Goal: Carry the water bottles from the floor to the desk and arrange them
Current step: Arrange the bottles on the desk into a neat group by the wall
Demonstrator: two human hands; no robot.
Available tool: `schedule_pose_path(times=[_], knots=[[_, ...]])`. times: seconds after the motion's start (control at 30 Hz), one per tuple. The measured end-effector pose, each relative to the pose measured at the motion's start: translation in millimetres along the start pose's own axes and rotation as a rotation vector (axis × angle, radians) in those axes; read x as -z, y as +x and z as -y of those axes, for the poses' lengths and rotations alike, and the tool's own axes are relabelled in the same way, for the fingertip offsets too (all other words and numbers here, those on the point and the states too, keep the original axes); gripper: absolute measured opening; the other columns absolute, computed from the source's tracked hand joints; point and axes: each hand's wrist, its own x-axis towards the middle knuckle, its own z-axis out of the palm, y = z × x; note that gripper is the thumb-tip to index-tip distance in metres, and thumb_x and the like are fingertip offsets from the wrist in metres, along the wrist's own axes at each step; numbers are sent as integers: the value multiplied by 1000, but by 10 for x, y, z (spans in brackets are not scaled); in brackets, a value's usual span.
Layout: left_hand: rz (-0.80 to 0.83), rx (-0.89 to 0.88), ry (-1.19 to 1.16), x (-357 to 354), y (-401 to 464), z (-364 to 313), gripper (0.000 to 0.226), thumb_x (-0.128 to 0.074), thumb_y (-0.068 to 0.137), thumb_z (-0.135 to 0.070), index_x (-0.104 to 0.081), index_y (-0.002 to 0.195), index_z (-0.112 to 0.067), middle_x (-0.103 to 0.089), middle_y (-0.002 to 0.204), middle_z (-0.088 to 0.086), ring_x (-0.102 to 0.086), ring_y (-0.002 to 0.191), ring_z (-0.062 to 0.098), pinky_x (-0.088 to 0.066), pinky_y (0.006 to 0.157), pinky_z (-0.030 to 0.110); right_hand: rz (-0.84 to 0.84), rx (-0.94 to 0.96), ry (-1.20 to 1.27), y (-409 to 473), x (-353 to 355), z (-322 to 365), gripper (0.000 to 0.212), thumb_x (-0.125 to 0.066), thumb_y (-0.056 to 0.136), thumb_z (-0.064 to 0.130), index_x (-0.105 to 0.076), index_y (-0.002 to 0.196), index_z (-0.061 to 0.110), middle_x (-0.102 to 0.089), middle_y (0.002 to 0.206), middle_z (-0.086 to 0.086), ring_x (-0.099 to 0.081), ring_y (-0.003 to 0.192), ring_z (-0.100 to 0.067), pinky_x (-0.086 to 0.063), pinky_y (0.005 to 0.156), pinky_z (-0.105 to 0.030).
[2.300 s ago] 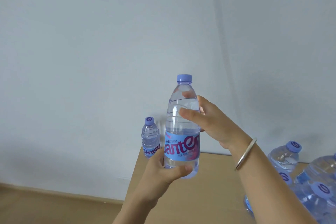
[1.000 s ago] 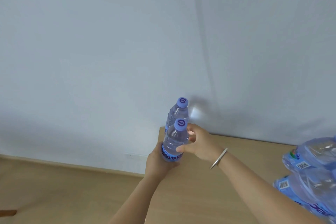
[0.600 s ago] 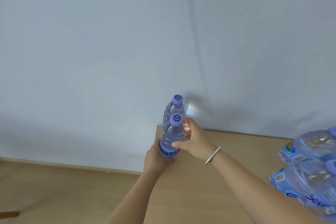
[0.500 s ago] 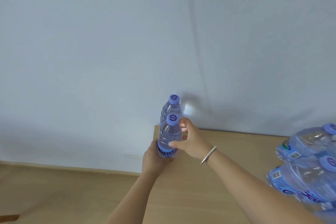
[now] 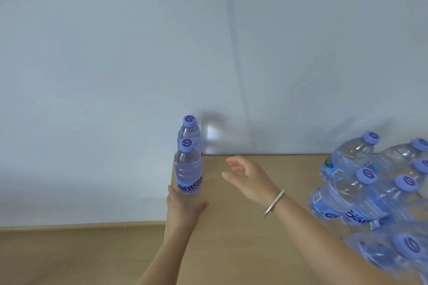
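At the lower right of the frame, closest to me, a shrink-wrapped pack of bottles (image 5: 370,194) lies on the desk (image 5: 243,238), its purple caps tilted toward me and its nearest part blurred. My two forearms rise from the bottom edge across the tan wood.

My left hand (image 5: 184,208) sits just left of centre, at the desk's left edge. Its fingers curl round the base of the front bottle (image 5: 188,169), the thumb lying along the right side just under the blue label. That bottle stands upright on the desk's far left corner, cap up.

My right hand (image 5: 249,179) hangs in the air a little right of centre, apart from the bottle and touching nothing. Its fingers are loosely spread and lightly bent, the palm turned toward the bottle. A thin silver bangle (image 5: 274,202) rings the wrist.

Directly behind the front bottle stands the back bottle (image 5: 190,133), also upright, near the wall; only its cap and shoulders show above the nearer one, so I cannot tell whether the two touch.

Beyond the desk, the pale wall (image 5: 115,53) fills the upper frame, and at the lower left the wooden floor (image 5: 69,254) runs below it.
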Motion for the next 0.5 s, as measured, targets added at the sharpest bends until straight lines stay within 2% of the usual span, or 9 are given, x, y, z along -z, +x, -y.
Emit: schedule_pose_path(times=[0.07,0.13,0.23,0.3,0.37,0.43,0.5], knots=[[52,-28,24,-212,-273,40,103,-83,63,-21,-20,145,-16,-36,143,4,-37,130,22,-39,104,38,-80,-31,43,-90,201,-83,32,-65,86,21,-59,116,14,-62,115,1,-58,108,-12,-42,93,-24],[121,-35,50,-435,-491,2,107,-80,70,-21,-8,149,-8,-21,153,7,-21,142,20,-24,114,32,-148,-54,79,-190,392,-151,26,-65,85,20,-62,110,13,-63,107,2,-60,105,-13,-43,90,-22],[249,-134,112,-746,-642,-150,99,-77,74,-22,-13,148,-6,-20,154,8,-21,143,18,-21,113,26,-223,-73,88,-420,698,-250,25,-65,86,19,-63,109,11,-62,101,5,-59,101,-11,-41,82,-15],[323,-218,157,-907,-684,-297,91,-76,74,-22,-21,146,-8,-28,151,7,-30,139,18,-24,109,24,-301,-85,67,-574,880,-306,24,-64,86,18,-63,109,11,-62,102,4,-58,100,-10,-41,84,-18],[400,-302,190,-1082,-753,-473,86,-75,76,-23,-26,145,-9,-31,148,5,-34,136,16,-25,108,22,-515,-59,2,-755,1083,-379,19,-63,86,15,-64,104,10,-61,99,5,-54,96,-7,-41,86,-18],[456,-367,202,-1257,-829,-636,84,-75,77,-23,-26,145,-11,-32,148,2,-33,136,14,-25,109,22,-819,14,-15,-924,1290,-426,13,-62,85,7,-66,97,7,-60,94,3,-52,89,-9,-40,80,-9],[506,-417,209,-1407,-923,-781,85,-75,76,-24,-25,145,-13,-31,149,-1,-32,137,13,-26,111,24,-997,-17,33,-1023,1495,-475,18,-61,83,3,-65,100,6,-58,97,1,-50,89,-11,-36,72,-4]])
